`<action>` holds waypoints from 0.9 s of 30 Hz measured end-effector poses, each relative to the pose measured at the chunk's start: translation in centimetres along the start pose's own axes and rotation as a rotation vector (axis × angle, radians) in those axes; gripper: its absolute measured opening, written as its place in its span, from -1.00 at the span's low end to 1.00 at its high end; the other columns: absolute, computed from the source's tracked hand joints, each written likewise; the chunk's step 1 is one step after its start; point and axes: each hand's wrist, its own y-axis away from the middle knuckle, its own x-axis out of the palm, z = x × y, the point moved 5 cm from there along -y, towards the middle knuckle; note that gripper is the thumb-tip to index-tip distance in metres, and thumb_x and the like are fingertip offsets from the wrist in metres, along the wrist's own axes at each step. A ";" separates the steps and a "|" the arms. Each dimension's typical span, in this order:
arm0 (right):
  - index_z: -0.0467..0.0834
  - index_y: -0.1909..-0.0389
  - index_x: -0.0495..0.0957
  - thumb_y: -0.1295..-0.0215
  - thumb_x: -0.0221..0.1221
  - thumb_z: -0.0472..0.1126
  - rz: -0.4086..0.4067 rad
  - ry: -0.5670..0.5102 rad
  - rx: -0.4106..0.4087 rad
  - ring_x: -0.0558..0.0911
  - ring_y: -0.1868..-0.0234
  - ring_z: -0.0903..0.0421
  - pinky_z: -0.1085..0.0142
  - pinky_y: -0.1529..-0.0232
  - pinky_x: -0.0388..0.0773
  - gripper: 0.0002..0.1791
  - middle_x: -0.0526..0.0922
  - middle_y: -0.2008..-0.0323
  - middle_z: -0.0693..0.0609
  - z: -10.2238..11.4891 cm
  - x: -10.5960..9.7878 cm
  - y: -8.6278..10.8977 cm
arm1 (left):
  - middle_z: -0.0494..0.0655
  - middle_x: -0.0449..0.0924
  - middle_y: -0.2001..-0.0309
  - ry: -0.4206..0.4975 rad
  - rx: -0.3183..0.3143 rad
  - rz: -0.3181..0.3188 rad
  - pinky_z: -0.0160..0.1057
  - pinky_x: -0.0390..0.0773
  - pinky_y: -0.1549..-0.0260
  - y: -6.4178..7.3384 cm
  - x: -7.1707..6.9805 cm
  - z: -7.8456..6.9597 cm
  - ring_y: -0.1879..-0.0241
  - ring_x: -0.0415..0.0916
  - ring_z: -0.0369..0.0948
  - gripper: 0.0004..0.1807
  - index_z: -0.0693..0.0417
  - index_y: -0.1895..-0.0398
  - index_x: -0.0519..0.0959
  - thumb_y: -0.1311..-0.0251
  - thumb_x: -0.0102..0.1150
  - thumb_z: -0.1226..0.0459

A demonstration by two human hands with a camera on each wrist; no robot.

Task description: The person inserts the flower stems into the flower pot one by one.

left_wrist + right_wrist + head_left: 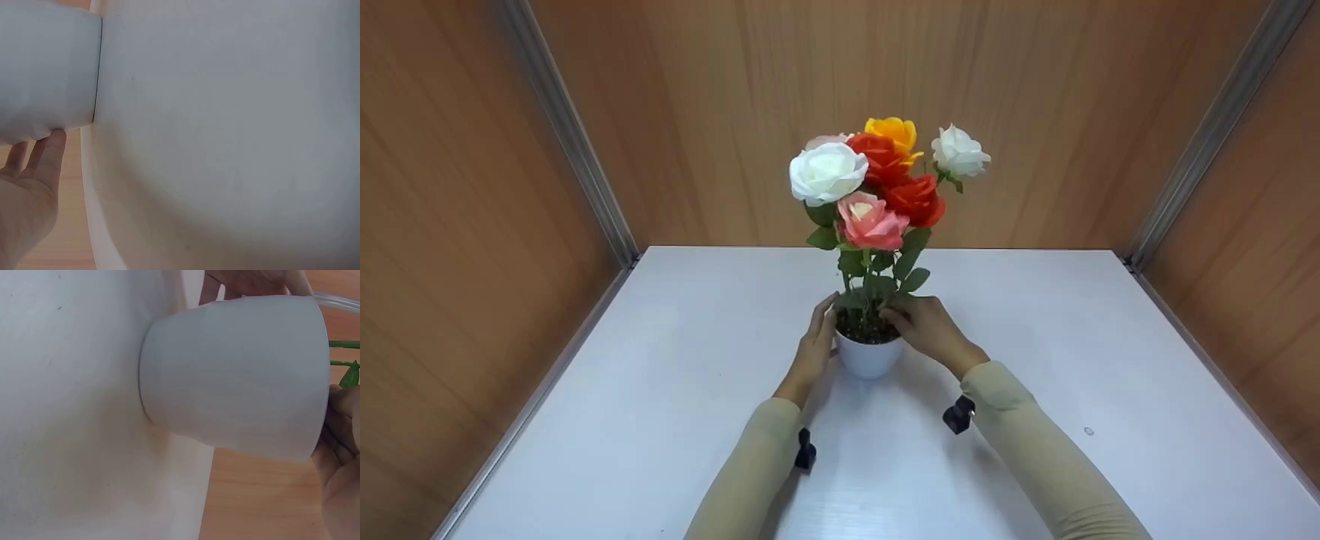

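Observation:
A white flower pot [868, 356] of dark soil stands on the table, holding several roses in white, pink, red and orange. My left hand [811, 352] lies along the pot's left side, fingers mostly straight. In the left wrist view, fingertips [58, 135] of that hand touch the pot wall [48, 67]. From the right, my right hand [930, 326] reaches over the rim with bent fingers, fingertips close to the stem bases. Its fingers [332, 447] are partly hidden by the pot [233, 377] in the right wrist view; I cannot tell whether they pinch a stem.
The pot is near the middle of a white table [720, 315]. Wooden panels enclose the table at the back [697, 127] and both sides, with metal strips at the corners. One white rose [960, 151] leans out right of the bunch. Dark wrist devices hang below both sleeves.

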 end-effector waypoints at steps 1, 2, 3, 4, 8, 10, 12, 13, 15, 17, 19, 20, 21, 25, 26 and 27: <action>-0.10 -0.06 0.67 -0.43 0.24 -0.19 0.007 -0.003 0.004 0.69 0.02 0.09 0.11 -0.12 0.61 -0.76 0.74 0.07 0.03 0.0 0.0 0.0 | -0.08 0.12 -0.54 0.000 -0.001 -0.001 0.22 0.39 -0.26 0.0 0.0 0.0 -0.46 0.14 0.10 -0.32 -0.43 -0.55 0.09 -0.45 -0.44 -0.35; -0.09 -0.08 0.67 -0.44 0.23 -0.18 0.014 -0.003 0.009 0.69 0.00 0.08 0.12 -0.14 0.60 -0.75 0.74 0.05 0.03 -0.1 0.0 0.0 | -0.08 0.11 -0.54 -0.002 -0.002 0.001 0.23 0.38 -0.26 -0.1 0.0 0.1 -0.47 0.13 0.09 -0.32 -0.42 -0.55 0.08 -0.45 -0.44 -0.35; -0.08 -0.09 0.67 -0.44 0.23 -0.17 0.018 -0.004 0.014 0.68 -0.03 0.06 0.11 -0.15 0.59 -0.73 0.73 0.03 0.03 -0.1 0.1 0.0 | -0.09 0.10 -0.55 -0.003 -0.006 0.003 0.23 0.38 -0.26 -0.1 0.0 0.1 -0.47 0.12 0.09 -0.31 -0.43 -0.55 0.08 -0.45 -0.43 -0.35; -0.08 -0.11 0.66 -0.44 0.23 -0.17 0.021 -0.007 0.020 0.67 -0.06 0.05 0.10 -0.17 0.58 -0.72 0.73 0.01 0.03 -0.1 0.1 0.0 | -0.10 0.09 -0.55 -0.003 -0.008 0.005 0.23 0.37 -0.26 -0.1 0.0 0.1 -0.48 0.11 0.09 -0.31 -0.43 -0.56 0.07 -0.45 -0.43 -0.35; -0.03 -0.15 0.65 -0.44 0.23 -0.13 0.011 -0.019 0.039 0.65 -0.12 0.05 0.11 -0.19 0.56 -0.69 0.71 -0.03 0.06 -0.3 0.2 0.1 | -0.10 0.08 -0.56 0.000 -0.017 0.009 0.25 0.35 -0.27 0.0 0.0 0.0 -0.48 0.10 0.11 -0.29 -0.46 -0.55 0.06 -0.42 -0.43 -0.38; -0.02 -0.16 0.64 -0.44 0.23 -0.12 -0.003 -0.025 0.032 0.65 -0.11 0.07 0.13 -0.16 0.58 -0.69 0.71 -0.03 0.06 -0.3 0.3 0.2 | -0.10 0.08 -0.55 0.004 -0.019 0.006 0.25 0.35 -0.27 0.0 -0.1 0.0 -0.48 0.10 0.12 -0.29 -0.47 -0.55 0.07 -0.41 -0.42 -0.39; -0.02 -0.15 0.65 -0.45 0.23 -0.11 -0.020 -0.037 0.020 0.67 -0.07 0.09 0.15 -0.11 0.62 -0.69 0.72 0.00 0.06 -0.3 0.4 0.3 | -0.11 0.09 -0.55 0.004 -0.022 0.004 0.25 0.35 -0.27 0.1 -0.2 -0.1 -0.48 0.10 0.11 -0.29 -0.48 -0.55 0.07 -0.41 -0.42 -0.39; -0.02 -0.14 0.65 -0.45 0.23 -0.12 -0.029 -0.041 0.015 0.68 -0.04 0.09 0.16 -0.08 0.64 -0.70 0.73 0.02 0.06 -0.3 0.4 0.3 | -0.11 0.09 -0.55 0.005 -0.022 0.004 0.24 0.35 -0.28 0.1 -0.2 -0.1 -0.48 0.10 0.10 -0.30 -0.48 -0.55 0.06 -0.41 -0.42 -0.39; -0.04 -0.12 0.66 -0.45 0.23 -0.12 -0.046 -0.051 0.005 0.70 0.03 0.10 0.16 -0.01 0.67 -0.71 0.75 0.06 0.06 -0.4 0.5 0.4 | -0.11 0.09 -0.55 0.006 -0.021 0.004 0.24 0.35 -0.28 0.2 -0.2 -0.1 -0.49 0.08 0.08 -0.31 -0.48 -0.55 0.06 -0.42 -0.42 -0.38; -0.06 -0.09 0.67 -0.44 0.23 -0.13 -0.060 -0.067 0.005 0.70 0.09 0.12 0.17 0.04 0.69 -0.73 0.76 0.11 0.07 -0.5 0.6 0.5 | -0.12 0.08 -0.55 0.008 -0.020 0.007 0.23 0.34 -0.29 0.2 -0.2 -0.1 -0.49 0.07 0.07 -0.32 -0.48 -0.55 0.06 -0.44 -0.41 -0.36; -0.07 -0.06 0.67 -0.44 0.24 -0.13 -0.067 -0.076 0.006 0.70 0.14 0.13 0.19 0.07 0.69 -0.75 0.76 0.14 0.08 -0.6 0.7 0.6 | -0.11 0.08 -0.55 0.008 -0.021 0.009 0.22 0.35 -0.29 0.3 -0.3 -0.1 -0.49 0.07 0.07 -0.31 -0.46 -0.56 0.05 -0.44 -0.41 -0.36; -0.07 -0.05 0.67 -0.44 0.24 -0.12 -0.069 -0.082 0.004 0.70 0.15 0.14 0.20 0.09 0.69 -0.76 0.76 0.15 0.08 -0.7 0.8 0.6 | -0.12 0.09 -0.55 0.008 -0.023 0.008 0.22 0.35 -0.29 0.3 -0.3 -0.1 -0.49 0.07 0.06 -0.32 -0.46 -0.56 0.06 -0.44 -0.41 -0.36; -0.07 -0.04 0.67 -0.44 0.24 -0.12 -0.069 -0.087 0.001 0.69 0.17 0.14 0.21 0.10 0.69 -0.76 0.76 0.15 0.08 -0.7 0.8 0.6 | -0.10 0.08 -0.55 0.010 -0.020 0.007 0.22 0.35 -0.29 0.3 -0.3 -0.1 -0.49 0.07 0.07 -0.31 -0.44 -0.56 0.05 -0.45 -0.41 -0.35; -0.07 -0.05 0.66 -0.44 0.24 -0.09 -0.058 -0.100 -0.005 0.68 0.18 0.18 0.24 0.11 0.68 -0.74 0.76 0.15 0.10 -0.8 0.8 0.7 | -0.08 0.08 -0.56 0.008 -0.021 -0.008 0.24 0.35 -0.28 0.2 -0.3 -0.1 -0.49 0.08 0.08 -0.30 -0.41 -0.56 0.06 -0.44 -0.41 -0.35; -0.08 -0.05 0.66 -0.44 0.24 -0.09 -0.056 -0.101 -0.006 0.67 0.19 0.18 0.24 0.13 0.68 -0.74 0.76 0.16 0.10 -0.8 0.7 0.7 | -0.08 0.07 -0.56 0.003 -0.022 -0.008 0.24 0.35 -0.28 0.2 -0.2 -0.1 -0.49 0.08 0.08 -0.30 -0.41 -0.56 0.06 -0.44 -0.42 -0.35; -0.08 -0.04 0.67 -0.43 0.24 -0.09 -0.053 -0.101 -0.003 0.67 0.20 0.18 0.24 0.14 0.68 -0.75 0.76 0.17 0.11 -0.8 0.6 0.8 | -0.07 0.07 -0.56 -0.001 -0.024 -0.006 0.25 0.35 -0.27 0.1 -0.1 -0.1 -0.49 0.08 0.09 -0.29 -0.40 -0.57 0.05 -0.44 -0.42 -0.36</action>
